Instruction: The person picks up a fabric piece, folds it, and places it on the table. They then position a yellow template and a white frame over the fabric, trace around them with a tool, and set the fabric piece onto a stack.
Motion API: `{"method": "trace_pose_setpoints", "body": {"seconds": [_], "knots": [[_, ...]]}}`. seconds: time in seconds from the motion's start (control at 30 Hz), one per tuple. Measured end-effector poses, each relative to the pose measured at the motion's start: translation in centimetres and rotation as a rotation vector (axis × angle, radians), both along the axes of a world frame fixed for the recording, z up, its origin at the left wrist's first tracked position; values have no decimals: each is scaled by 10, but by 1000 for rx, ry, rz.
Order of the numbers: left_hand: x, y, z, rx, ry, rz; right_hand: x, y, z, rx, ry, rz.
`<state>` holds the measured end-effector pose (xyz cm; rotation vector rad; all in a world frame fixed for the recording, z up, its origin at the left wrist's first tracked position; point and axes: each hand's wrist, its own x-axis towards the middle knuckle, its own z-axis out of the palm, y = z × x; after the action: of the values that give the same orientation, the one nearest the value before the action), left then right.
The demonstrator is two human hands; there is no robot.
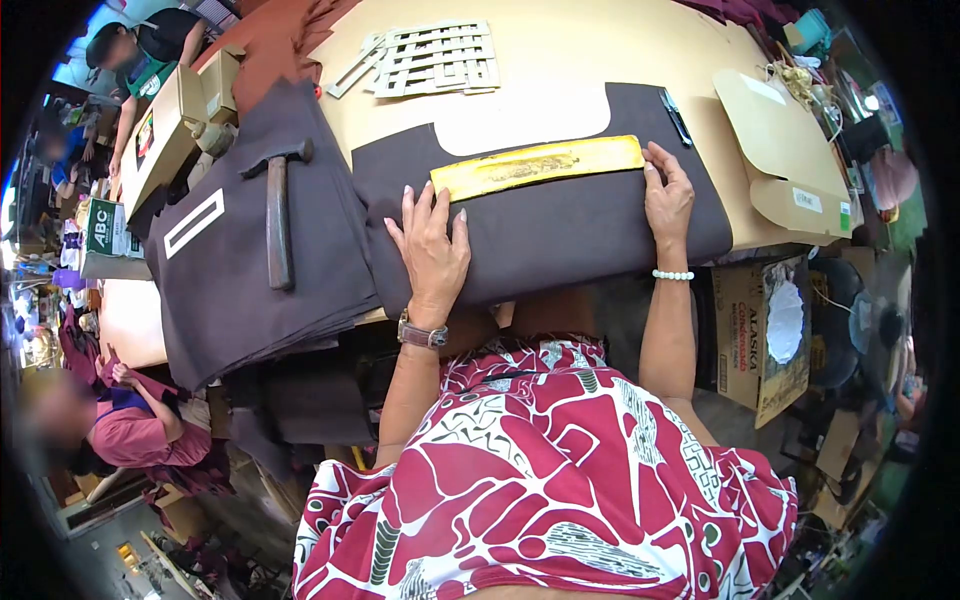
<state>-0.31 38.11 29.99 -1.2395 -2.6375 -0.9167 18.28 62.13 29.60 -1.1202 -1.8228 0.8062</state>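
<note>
A worn yellow strip (pixel 540 167) lies slightly slanted across a dark brown cloth piece (pixel 570 230) with a wide cutout along its far edge. My left hand (pixel 432 245) lies on the cloth with fingers spread, fingertips by the strip's left end. My right hand (pixel 668 200) has its thumb and fingers closed at the strip's right end. Left of the cloth is a stack of dark cloth pieces (pixel 230 260). A hammer (pixel 278 210) with a dark handle and a white rectangular frame (pixel 194 222) rest on that stack.
Pale slotted templates (pixel 440 58) lie at the table's far side. A pen-like tool (pixel 676 117) sits on the cloth's right corner. An opened cardboard folder (pixel 785 150) is at right, with a carton (pixel 740 335) below. Co-workers (pixel 140 430) are at left.
</note>
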Motion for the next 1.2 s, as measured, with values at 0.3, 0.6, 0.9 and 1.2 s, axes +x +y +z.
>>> {"method": "trace_pose_setpoints", "body": {"seconds": [0.3,0.6,0.9,1.2], "knots": [[1,0,0,-16,13,0,1,0,-1,126,-118,23],[0,0,1,-22,19,4,1,-1,0,191,-173,33],[2,3,7,-121,210,9,-6,-9,20,322,-493,51],[-2,15,20,-242,338,-76,4,93,14,350,-517,-200]]}}
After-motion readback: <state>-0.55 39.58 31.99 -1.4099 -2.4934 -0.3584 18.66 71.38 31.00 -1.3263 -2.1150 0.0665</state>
